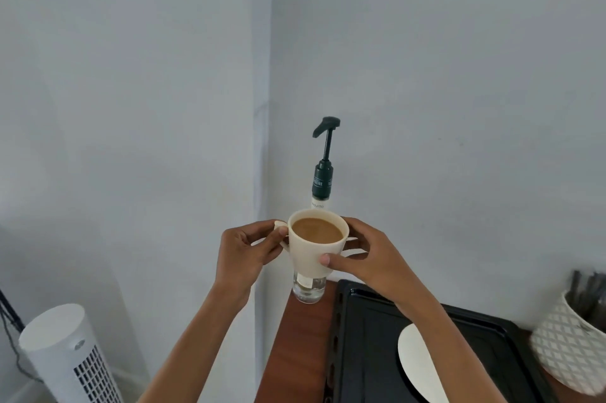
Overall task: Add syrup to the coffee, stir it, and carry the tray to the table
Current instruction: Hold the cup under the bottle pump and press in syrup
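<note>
**Cup raised to the pump; syrup not yet in**

Head view. Pale grey walls meet in a corner behind a reddish wooden counter [300,347]. At the counter's far end stands a clear syrup bottle [308,291] with a dark green pump head [326,127], plunger fully up, spout pointing left.

Both hands hold a cream coffee cup [316,245] in the air, in front of the bottle and below the spout. Cup is nearly full of milky brown coffee, surface level.

Left hand [244,250]: fingers curled in, pinching the cup's handle. Right hand [367,255]: wrapped round the cup's far side, thumb pressed on the near wall. Both are closed on the cup; neither touches the pump.

Progress, as a judgement: early. No syrup seems dispensed, since the plunger is up and nobody presses it. Stirring and carrying are still to come.

A black tray [367,337] lies on the counter to the right, carrying a cream saucer [416,363], partly hidden by the right forearm. A white diamond-patterned pot [570,347] holds dark utensils, too blurred to name. A white tower fan [69,356] stands low left.
</note>
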`<action>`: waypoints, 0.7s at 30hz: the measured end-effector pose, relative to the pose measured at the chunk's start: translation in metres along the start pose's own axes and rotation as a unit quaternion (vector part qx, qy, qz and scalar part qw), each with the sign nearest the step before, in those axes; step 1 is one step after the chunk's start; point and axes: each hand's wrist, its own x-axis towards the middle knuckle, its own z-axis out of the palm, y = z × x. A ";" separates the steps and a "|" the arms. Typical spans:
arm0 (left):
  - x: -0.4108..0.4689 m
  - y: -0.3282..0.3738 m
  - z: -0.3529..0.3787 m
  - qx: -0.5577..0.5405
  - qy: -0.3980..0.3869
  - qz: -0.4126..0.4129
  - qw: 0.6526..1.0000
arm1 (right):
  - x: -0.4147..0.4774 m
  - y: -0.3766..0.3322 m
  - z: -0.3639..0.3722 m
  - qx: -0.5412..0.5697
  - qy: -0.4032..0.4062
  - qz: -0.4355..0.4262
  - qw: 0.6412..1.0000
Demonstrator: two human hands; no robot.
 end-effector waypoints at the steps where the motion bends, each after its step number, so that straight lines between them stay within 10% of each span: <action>1: 0.005 0.002 -0.004 0.003 -0.002 -0.002 1.000 | 0.004 -0.003 0.002 -0.001 0.002 0.001 1.000; 12: 0.046 0.027 -0.012 -0.016 -0.018 -0.002 1.000 | 0.040 -0.036 -0.016 -0.090 -0.044 0.051 0.994; 21: 0.070 0.050 -0.007 -0.039 -0.033 0.004 0.999 | 0.114 -0.118 -0.068 -0.190 0.136 -0.020 0.972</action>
